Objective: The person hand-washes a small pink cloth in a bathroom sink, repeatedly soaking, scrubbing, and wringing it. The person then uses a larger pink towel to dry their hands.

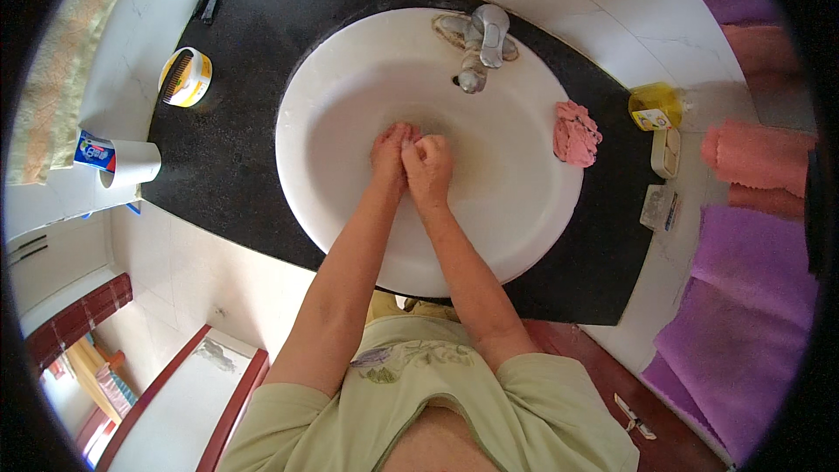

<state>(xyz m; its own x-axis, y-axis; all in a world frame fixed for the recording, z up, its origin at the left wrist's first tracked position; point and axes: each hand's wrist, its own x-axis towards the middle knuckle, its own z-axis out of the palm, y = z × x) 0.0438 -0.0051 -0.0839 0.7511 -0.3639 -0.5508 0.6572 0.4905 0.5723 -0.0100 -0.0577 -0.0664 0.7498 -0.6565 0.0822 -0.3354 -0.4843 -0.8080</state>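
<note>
My left hand point(389, 156) and my right hand point(429, 167) are pressed together low inside a white oval washbasin point(518, 236). The fingers curl against each other, and the right hand looks partly folded beside the left palm. Something pale shows at the fingertips, but whether it is a held thing or only fingers I cannot tell. Greyish, murky water point(468, 137) seems to lie in the bowl around and behind the hands. Above and to the right of them stands a metal single-lever tap point(491, 33), with no stream visible from its spout.
A crumpled pink cloth point(577, 134) lies on the basin's right rim. On the black countertop point(242, 164) are a round tub point(196, 82) with a comb point(175, 78), a white cup point(134, 162) with a toothpaste tube point(96, 151), and a yellow bottle point(654, 107). Purple towels point(747, 301) hang right.
</note>
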